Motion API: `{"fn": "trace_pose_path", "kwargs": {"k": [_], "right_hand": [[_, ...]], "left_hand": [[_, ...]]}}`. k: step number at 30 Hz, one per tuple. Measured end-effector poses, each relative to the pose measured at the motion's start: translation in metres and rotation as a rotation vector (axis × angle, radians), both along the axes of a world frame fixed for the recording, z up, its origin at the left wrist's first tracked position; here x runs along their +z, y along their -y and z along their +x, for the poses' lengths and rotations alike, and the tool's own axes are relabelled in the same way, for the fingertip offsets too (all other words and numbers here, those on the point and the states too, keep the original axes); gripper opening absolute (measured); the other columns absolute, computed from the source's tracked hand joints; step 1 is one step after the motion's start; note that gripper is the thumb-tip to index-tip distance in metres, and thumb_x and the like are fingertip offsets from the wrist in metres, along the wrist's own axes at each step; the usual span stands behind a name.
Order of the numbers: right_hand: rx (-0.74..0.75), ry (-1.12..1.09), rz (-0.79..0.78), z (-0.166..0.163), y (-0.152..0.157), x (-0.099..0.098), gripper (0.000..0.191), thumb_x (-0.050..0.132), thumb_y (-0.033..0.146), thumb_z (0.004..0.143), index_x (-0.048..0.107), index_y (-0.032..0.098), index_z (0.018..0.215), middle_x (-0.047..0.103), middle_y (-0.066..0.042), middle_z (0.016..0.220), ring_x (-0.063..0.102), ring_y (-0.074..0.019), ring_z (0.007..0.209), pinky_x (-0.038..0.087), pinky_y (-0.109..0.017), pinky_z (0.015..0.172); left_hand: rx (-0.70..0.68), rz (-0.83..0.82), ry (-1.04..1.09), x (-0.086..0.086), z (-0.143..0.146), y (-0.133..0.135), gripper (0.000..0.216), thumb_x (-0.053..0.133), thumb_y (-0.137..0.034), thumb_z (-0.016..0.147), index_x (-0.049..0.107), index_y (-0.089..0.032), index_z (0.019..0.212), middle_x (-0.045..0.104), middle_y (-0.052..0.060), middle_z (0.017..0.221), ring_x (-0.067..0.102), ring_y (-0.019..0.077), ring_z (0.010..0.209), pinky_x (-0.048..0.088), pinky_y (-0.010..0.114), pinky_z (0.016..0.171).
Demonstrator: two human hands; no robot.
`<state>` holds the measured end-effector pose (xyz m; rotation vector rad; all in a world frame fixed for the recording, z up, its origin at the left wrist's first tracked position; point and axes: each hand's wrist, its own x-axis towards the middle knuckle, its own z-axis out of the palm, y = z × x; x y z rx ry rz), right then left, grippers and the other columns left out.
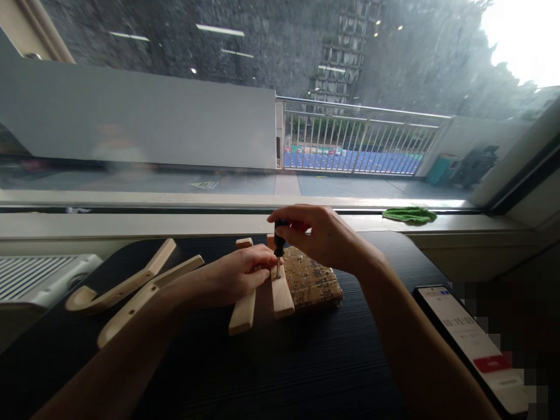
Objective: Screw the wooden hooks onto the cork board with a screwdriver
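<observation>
My right hand (317,233) is closed round the black handle of a small screwdriver (279,248), held upright with its tip on a short wooden slat (281,294). My left hand (242,274) is closed over a second wooden slat (242,312) just left of it, fingers pressing beside the screwdriver tip. Both slats lie side by side on the dark table, partly on a brown cork-patterned block (312,283).
Two curved wooden pieces (131,289) lie on the table's left side. A phone (475,344) with a lit screen rests at the right edge. A green cloth (410,214) sits on the window sill. A white radiator grille (39,279) is at far left.
</observation>
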<state>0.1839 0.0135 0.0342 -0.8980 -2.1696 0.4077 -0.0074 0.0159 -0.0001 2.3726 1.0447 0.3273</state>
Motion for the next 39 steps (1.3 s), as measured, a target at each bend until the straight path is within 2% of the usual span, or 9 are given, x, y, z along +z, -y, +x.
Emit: {"fn": "trace_pose_path", "kwargs": {"k": [8,12,20,28,39], "right_hand": [[0.029,-0.016,-0.002,-0.0028,0.0018,0.0000,0.023,0.047,0.023,0.083,0.065,0.016,0.097,0.065,-0.002,0.083,0.057,-0.0102,0.073,0.043,-0.024,0.067],[0.039,-0.015,0.007,-0.0014,0.0017,0.0005,0.028,0.043,0.017,0.083,0.066,0.015,0.099,0.066,-0.003,0.091,0.058,-0.0106,0.078,0.044,-0.024,0.070],[0.047,-0.026,-0.017,0.0006,0.0007,0.0003,0.028,0.044,0.019,0.085,0.065,0.016,0.103,0.067,-0.003,0.093,0.060,-0.0116,0.080,0.045,-0.025,0.070],[0.078,-0.059,-0.040,-0.0001,-0.0009,-0.0011,0.026,0.048,0.024,0.085,0.065,0.017,0.103,0.067,-0.003,0.093,0.060,-0.0121,0.080,0.046,-0.025,0.070],[0.052,-0.038,-0.045,-0.0025,-0.0010,-0.0006,0.022,0.051,0.028,0.084,0.065,0.017,0.097,0.065,-0.002,0.084,0.057,-0.0114,0.075,0.043,-0.026,0.068]], "left_hand": [[-0.013,-0.051,0.018,0.0011,-0.0001,0.0005,0.023,0.038,-0.028,0.087,0.059,-0.021,0.087,0.057,0.001,0.095,0.051,0.0158,0.088,0.039,0.026,0.079],[-0.012,-0.039,0.021,0.0024,0.0001,0.0008,0.023,0.039,-0.029,0.087,0.061,-0.021,0.085,0.057,0.001,0.094,0.050,0.0155,0.085,0.039,0.025,0.078],[-0.002,-0.023,0.002,0.0023,-0.0003,0.0002,0.025,0.039,-0.030,0.086,0.062,-0.022,0.091,0.058,0.002,0.094,0.050,0.0162,0.085,0.040,0.026,0.079],[0.004,-0.031,0.015,0.0019,0.0005,0.0001,0.025,0.038,-0.031,0.087,0.061,-0.021,0.086,0.058,0.001,0.092,0.052,0.0156,0.084,0.040,0.026,0.078],[0.006,-0.052,0.007,0.0003,-0.0001,-0.0002,0.026,0.038,-0.031,0.087,0.061,-0.021,0.093,0.059,0.002,0.095,0.052,0.0172,0.089,0.041,0.027,0.080]]}}
